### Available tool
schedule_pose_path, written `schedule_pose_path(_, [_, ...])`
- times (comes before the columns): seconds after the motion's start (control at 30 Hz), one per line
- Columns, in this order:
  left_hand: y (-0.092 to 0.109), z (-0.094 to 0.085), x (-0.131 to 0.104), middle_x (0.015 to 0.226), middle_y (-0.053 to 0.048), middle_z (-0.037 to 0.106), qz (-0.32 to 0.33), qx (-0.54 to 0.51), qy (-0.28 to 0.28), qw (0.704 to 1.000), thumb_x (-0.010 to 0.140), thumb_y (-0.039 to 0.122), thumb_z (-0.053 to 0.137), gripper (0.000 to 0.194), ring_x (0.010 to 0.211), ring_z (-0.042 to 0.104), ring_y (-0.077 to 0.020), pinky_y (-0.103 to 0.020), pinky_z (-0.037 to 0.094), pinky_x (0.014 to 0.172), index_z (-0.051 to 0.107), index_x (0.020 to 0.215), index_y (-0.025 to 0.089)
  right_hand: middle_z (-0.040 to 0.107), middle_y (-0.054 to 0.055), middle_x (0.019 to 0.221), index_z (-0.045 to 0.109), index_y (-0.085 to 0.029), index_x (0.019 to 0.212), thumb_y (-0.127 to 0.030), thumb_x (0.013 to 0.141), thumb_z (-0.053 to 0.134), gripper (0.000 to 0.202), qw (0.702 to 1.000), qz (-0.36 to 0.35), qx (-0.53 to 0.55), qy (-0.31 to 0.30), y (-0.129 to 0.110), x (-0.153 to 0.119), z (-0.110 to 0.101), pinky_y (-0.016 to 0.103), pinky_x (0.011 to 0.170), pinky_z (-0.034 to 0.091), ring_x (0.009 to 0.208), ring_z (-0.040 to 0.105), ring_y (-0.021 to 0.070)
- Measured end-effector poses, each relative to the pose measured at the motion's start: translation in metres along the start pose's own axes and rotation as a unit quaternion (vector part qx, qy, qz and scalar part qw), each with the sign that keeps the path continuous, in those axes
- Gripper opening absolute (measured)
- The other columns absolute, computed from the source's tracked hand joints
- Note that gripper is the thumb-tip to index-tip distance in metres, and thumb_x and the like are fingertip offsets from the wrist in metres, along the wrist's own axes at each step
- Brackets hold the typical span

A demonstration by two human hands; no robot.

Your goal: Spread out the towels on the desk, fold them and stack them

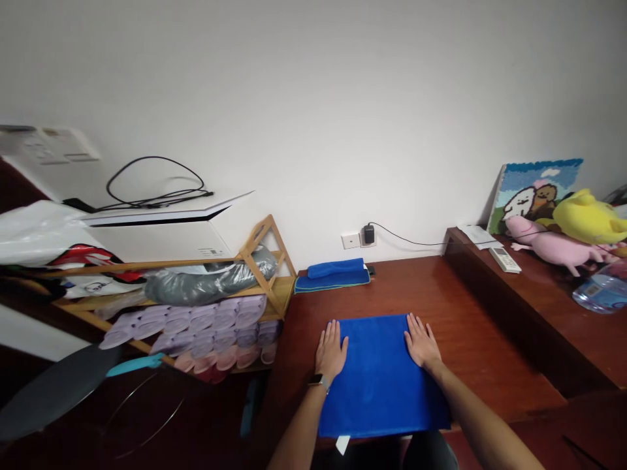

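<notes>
A blue cloth (379,378) lies spread flat on the reddish-brown wooden table (484,352), its near edge reaching the table's front with a white tag (343,444) sticking out. Flat on the cloth's upper left edge rests my left hand (331,352), fingers together and stretched out, a watch on its wrist. My right hand (422,341) lies palm down at the upper right corner, fingers extended. Neither hand grips anything. Farther back, against the wall, are more blue cloths (336,274), one of them folded or rolled on top of another.
A wooden rack (269,261) with several pairs of slippers (200,323) and a white box (161,235) stands left. On the raised right surface sit a remote control (505,259), plush toys (553,245), a picture (539,192) and a plastic bottle (600,294). A plugged-in charger (369,234) trails a cable.
</notes>
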State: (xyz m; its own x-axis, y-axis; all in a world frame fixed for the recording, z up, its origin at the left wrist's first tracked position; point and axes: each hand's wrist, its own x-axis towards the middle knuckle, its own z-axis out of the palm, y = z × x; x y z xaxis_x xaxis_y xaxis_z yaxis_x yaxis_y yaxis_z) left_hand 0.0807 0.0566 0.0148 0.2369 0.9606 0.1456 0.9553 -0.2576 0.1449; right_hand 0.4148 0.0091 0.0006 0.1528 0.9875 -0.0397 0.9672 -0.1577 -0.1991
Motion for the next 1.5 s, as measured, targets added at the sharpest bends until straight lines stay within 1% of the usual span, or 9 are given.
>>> schedule_pose_path(0.2, [0.007,0.009,0.002,0.17,-0.012,0.035,-0.007,-0.011,0.02,1.0,0.107,0.05,0.02,0.069,0.159,0.026,-0.0248,-0.046,0.024,0.13,0.03,0.165,0.013,0.019,0.004,0.174,0.018,-0.015,0.168,-0.043,0.105,0.014,0.069,1.0,-0.009,-0.018,0.005,0.001,0.005,0.001,0.048,0.131,0.011,0.162,0.014,0.0237])
schedule_pose_path(0.47, [0.005,0.009,0.014,0.169,-0.014,0.036,-0.017,-0.001,0.009,1.0,0.106,0.047,0.023,0.069,0.16,0.025,-0.0261,-0.045,0.023,0.131,0.031,0.164,0.011,0.016,0.003,0.175,0.017,-0.016,0.168,-0.043,0.106,0.014,0.068,0.999,-0.003,-0.009,-0.035,-0.005,0.013,-0.017,0.047,0.131,0.01,0.162,0.011,0.0224])
schedule_pose_path(0.73, [0.002,0.014,0.012,0.168,-0.015,0.037,-0.019,0.004,0.029,0.999,0.107,0.05,0.021,0.07,0.158,0.029,-0.0278,-0.048,0.026,0.129,0.032,0.164,0.013,0.019,0.004,0.174,0.018,-0.017,0.168,-0.047,0.107,0.012,0.068,1.0,-0.021,0.014,-0.01,0.013,-0.014,-0.01,0.047,0.131,0.011,0.162,0.013,0.0221])
schedule_pose_path(0.93, [0.002,0.012,0.011,0.17,-0.014,0.034,-0.018,0.012,0.015,1.0,0.106,0.052,0.022,0.07,0.159,0.028,-0.0289,-0.05,0.028,0.128,0.027,0.166,0.015,0.02,0.004,0.174,0.018,-0.018,0.168,-0.036,0.106,0.018,0.065,0.999,-0.048,0.017,0.012,0.005,-0.014,-0.012,0.048,0.131,0.01,0.162,0.014,0.0218])
schedule_pose_path(1.17, [0.003,0.0,0.011,0.168,-0.014,0.039,0.001,0.034,0.021,0.999,0.106,0.048,0.025,0.068,0.157,0.031,-0.0308,-0.053,0.026,0.129,0.03,0.165,0.014,0.02,0.003,0.174,0.017,-0.018,0.168,-0.049,0.107,0.015,0.068,0.999,-0.021,0.034,-0.012,-0.002,-0.016,-0.017,0.046,0.132,0.007,0.162,0.011,0.0208])
schedule_pose_path(1.27, [0.031,-0.006,0.013,0.168,-0.015,0.038,0.066,0.028,0.035,0.997,0.107,0.042,0.025,0.065,0.158,0.029,-0.0294,-0.052,0.022,0.13,0.031,0.164,0.011,0.018,0.003,0.175,0.017,-0.017,0.168,-0.049,0.107,0.013,0.069,0.999,-0.019,0.037,-0.012,-0.002,-0.017,-0.019,0.045,0.132,0.005,0.162,0.011,0.0202])
schedule_pose_path(1.37, [0.092,-0.002,0.011,0.169,-0.011,0.036,0.156,-0.009,0.037,0.987,0.108,0.041,0.024,0.063,0.159,0.027,-0.0255,-0.05,0.022,0.131,0.027,0.166,0.015,0.018,0.002,0.175,0.017,-0.017,0.168,-0.049,0.107,0.013,0.068,0.999,-0.021,0.04,-0.016,-0.001,-0.016,-0.019,0.044,0.131,0.004,0.162,0.011,0.0202])
schedule_pose_path(1.43, [0.138,0.007,0.007,0.17,-0.01,0.033,0.178,-0.04,0.023,0.983,0.109,0.042,0.024,0.063,0.159,0.027,-0.0247,-0.05,0.024,0.131,0.024,0.166,0.018,0.018,0.002,0.175,0.017,-0.017,0.168,-0.048,0.107,0.014,0.068,0.999,-0.023,0.038,-0.022,0.0,-0.016,-0.017,0.045,0.131,0.005,0.162,0.01,0.0204])
schedule_pose_path(1.5, [0.171,0.018,0.002,0.17,-0.01,0.033,0.182,-0.063,-0.003,0.981,0.109,0.045,0.022,0.064,0.159,0.027,-0.0241,-0.049,0.026,0.13,0.025,0.166,0.018,0.017,0.002,0.175,0.017,-0.017,0.168,-0.047,0.107,0.014,0.068,0.999,-0.026,0.035,-0.025,0.0,-0.015,-0.016,0.045,0.131,0.005,0.162,0.009,0.0204])
